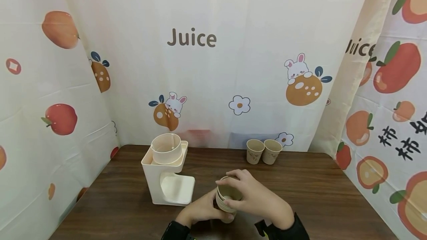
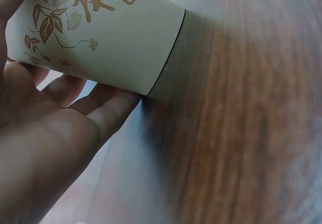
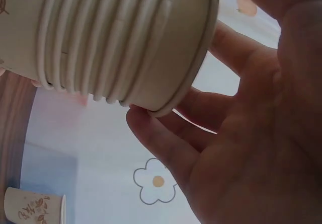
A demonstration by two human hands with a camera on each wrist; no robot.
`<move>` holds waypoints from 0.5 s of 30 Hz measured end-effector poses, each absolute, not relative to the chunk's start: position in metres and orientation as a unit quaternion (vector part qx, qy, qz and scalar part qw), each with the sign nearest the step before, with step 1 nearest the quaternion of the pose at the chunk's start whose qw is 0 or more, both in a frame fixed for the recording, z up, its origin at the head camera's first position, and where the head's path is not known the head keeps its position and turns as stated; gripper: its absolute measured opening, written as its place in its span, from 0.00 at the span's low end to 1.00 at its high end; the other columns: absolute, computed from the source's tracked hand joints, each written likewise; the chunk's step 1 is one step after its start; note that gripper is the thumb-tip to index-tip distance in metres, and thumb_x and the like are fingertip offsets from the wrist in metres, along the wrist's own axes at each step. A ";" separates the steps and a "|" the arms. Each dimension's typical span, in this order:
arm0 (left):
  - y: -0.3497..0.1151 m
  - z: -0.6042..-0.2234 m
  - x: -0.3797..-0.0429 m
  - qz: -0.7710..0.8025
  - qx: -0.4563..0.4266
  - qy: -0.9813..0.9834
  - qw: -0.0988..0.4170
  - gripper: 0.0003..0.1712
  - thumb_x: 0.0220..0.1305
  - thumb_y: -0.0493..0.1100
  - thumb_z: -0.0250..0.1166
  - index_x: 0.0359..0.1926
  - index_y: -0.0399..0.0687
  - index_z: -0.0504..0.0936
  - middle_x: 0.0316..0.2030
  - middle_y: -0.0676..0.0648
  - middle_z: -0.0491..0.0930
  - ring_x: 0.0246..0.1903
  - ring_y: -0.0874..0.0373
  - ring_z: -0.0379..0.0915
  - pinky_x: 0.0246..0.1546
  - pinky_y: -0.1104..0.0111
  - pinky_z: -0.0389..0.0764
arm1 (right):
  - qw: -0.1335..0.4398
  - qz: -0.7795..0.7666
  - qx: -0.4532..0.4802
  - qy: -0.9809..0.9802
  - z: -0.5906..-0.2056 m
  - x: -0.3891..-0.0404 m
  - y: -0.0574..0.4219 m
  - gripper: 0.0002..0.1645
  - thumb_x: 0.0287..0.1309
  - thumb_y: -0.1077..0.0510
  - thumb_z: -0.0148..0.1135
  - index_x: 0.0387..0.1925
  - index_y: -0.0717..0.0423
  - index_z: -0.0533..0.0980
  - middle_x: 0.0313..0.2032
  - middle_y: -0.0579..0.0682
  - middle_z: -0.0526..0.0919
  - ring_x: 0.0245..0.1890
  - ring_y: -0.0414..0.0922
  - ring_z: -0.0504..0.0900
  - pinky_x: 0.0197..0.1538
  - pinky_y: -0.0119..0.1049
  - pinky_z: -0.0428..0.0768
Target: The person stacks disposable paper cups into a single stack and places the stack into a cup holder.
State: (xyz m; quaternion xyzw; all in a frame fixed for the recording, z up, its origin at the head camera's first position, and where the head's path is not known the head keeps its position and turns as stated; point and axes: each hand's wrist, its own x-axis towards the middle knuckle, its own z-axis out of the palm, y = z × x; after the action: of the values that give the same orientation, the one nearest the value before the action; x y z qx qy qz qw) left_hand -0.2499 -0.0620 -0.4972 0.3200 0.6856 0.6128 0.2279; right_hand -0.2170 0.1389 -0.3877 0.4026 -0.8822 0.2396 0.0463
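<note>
A stack of nested paper cups [image 3: 108,38] stands near the front of the table in the head view. Around the lower part of the stack curl the fingers and thumb of my left hand [image 1: 204,207]. Brown leaves and lettering decorate the bottom cup [image 2: 110,38] in the left wrist view, its base close to the tabletop. My right hand [image 1: 255,195] comes over from the right and holds the top cup [image 3: 183,48] by its rim with fingers and thumb. That cup sits raised, its rim spaced wider than the closely packed rims below.
On the left of the brown table [image 1: 300,192] stands a cream machine [image 1: 154,186] with a round hopper [image 1: 166,156] and a flat lower shelf. Two paper cups [image 1: 254,155] stand side by side at the back. Fruit-printed curtains [image 1: 250,66] enclose the table.
</note>
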 end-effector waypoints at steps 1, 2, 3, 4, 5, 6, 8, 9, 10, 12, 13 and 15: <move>-0.062 -0.498 -0.250 0.614 0.320 0.684 0.230 0.42 0.53 0.45 0.69 0.65 0.65 0.57 0.56 0.49 0.71 0.52 0.55 0.69 0.55 0.58 0.68 | 0.043 0.240 0.402 -0.883 -0.389 -0.217 0.139 0.24 0.59 0.40 0.58 0.57 0.31 0.69 0.57 0.49 0.70 0.57 0.46 0.64 0.49 0.46 0.76; -0.062 -0.498 -0.250 0.615 0.319 0.683 0.231 0.41 0.53 0.45 0.69 0.65 0.64 0.58 0.56 0.48 0.71 0.52 0.54 0.69 0.55 0.59 0.69 | 0.040 0.240 0.402 -0.883 -0.389 -0.218 0.139 0.24 0.59 0.40 0.58 0.57 0.31 0.69 0.57 0.49 0.70 0.57 0.46 0.64 0.49 0.46 0.76; -0.062 -0.498 -0.250 0.616 0.320 0.681 0.233 0.40 0.53 0.45 0.69 0.64 0.63 0.59 0.56 0.47 0.71 0.52 0.54 0.69 0.55 0.59 0.69 | 0.036 0.241 0.401 -0.883 -0.390 -0.218 0.139 0.24 0.59 0.40 0.58 0.57 0.31 0.69 0.57 0.49 0.70 0.57 0.46 0.64 0.49 0.46 0.76; -0.062 -0.498 -0.250 0.617 0.321 0.680 0.235 0.39 0.53 0.45 0.69 0.64 0.62 0.60 0.56 0.46 0.71 0.52 0.54 0.69 0.54 0.60 0.69 | 0.032 0.242 0.401 -0.883 -0.390 -0.218 0.139 0.25 0.58 0.40 0.58 0.58 0.31 0.69 0.57 0.49 0.69 0.57 0.46 0.64 0.49 0.47 0.76; -0.062 -0.498 -0.250 0.618 0.322 0.677 0.236 0.39 0.53 0.45 0.69 0.63 0.61 0.60 0.56 0.46 0.72 0.52 0.54 0.69 0.54 0.60 0.69 | 0.029 0.243 0.401 -0.883 -0.391 -0.219 0.139 0.25 0.58 0.40 0.58 0.58 0.31 0.69 0.57 0.49 0.69 0.57 0.46 0.64 0.50 0.47 0.76; -0.062 -0.499 -0.250 0.619 0.324 0.675 0.237 0.39 0.53 0.45 0.69 0.63 0.61 0.60 0.56 0.45 0.72 0.52 0.53 0.69 0.54 0.60 0.69 | 0.027 0.244 0.401 -0.883 -0.391 -0.219 0.139 0.25 0.58 0.39 0.58 0.58 0.31 0.69 0.57 0.49 0.69 0.57 0.47 0.64 0.50 0.47 0.76; -0.062 -0.499 -0.250 0.619 0.325 0.675 0.237 0.38 0.53 0.45 0.69 0.63 0.62 0.60 0.56 0.45 0.71 0.52 0.53 0.69 0.54 0.61 0.69 | 0.024 0.243 0.401 -0.883 -0.392 -0.219 0.140 0.26 0.58 0.39 0.58 0.58 0.32 0.69 0.57 0.48 0.69 0.57 0.47 0.64 0.50 0.48 0.75; -0.062 -0.499 -0.250 0.619 0.326 0.674 0.237 0.38 0.53 0.45 0.69 0.63 0.62 0.60 0.56 0.44 0.71 0.52 0.53 0.69 0.54 0.60 0.69 | 0.023 0.243 0.401 -0.883 -0.392 -0.220 0.140 0.26 0.58 0.39 0.58 0.58 0.32 0.69 0.57 0.48 0.69 0.57 0.47 0.64 0.51 0.48 0.75; -0.062 -0.499 -0.251 0.620 0.327 0.672 0.238 0.38 0.53 0.45 0.69 0.63 0.62 0.60 0.57 0.44 0.71 0.52 0.53 0.69 0.55 0.60 0.69 | 0.022 0.243 0.400 -0.883 -0.392 -0.220 0.140 0.27 0.57 0.39 0.58 0.58 0.33 0.69 0.57 0.47 0.69 0.57 0.46 0.64 0.51 0.48 0.75; -0.062 -0.499 -0.251 0.619 0.328 0.672 0.238 0.38 0.54 0.45 0.69 0.63 0.63 0.60 0.57 0.45 0.71 0.52 0.53 0.69 0.55 0.60 0.70 | 0.021 0.243 0.400 -0.883 -0.392 -0.220 0.139 0.27 0.57 0.38 0.59 0.58 0.35 0.70 0.57 0.47 0.69 0.57 0.46 0.64 0.51 0.48 0.75; -0.062 -0.499 -0.251 0.619 0.328 0.673 0.238 0.38 0.54 0.45 0.69 0.63 0.63 0.60 0.58 0.45 0.70 0.53 0.53 0.69 0.55 0.61 0.69 | 0.021 0.243 0.400 -0.884 -0.392 -0.220 0.139 0.28 0.57 0.38 0.59 0.58 0.36 0.70 0.57 0.46 0.69 0.57 0.46 0.64 0.51 0.48 0.75; -0.062 -0.499 -0.251 0.617 0.327 0.675 0.237 0.39 0.53 0.45 0.69 0.64 0.64 0.60 0.58 0.46 0.70 0.53 0.53 0.69 0.55 0.60 0.69 | 0.017 0.242 0.398 -0.885 -0.391 -0.219 0.139 0.28 0.57 0.38 0.59 0.58 0.38 0.70 0.57 0.47 0.69 0.58 0.47 0.64 0.52 0.48 0.75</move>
State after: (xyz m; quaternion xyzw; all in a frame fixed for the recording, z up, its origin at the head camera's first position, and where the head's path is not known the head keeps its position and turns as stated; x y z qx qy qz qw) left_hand -0.2510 -0.0617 -0.4995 0.3273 0.6748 0.6175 0.2373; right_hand -0.2192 0.1394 -0.3913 0.3977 -0.8847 0.2424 0.0174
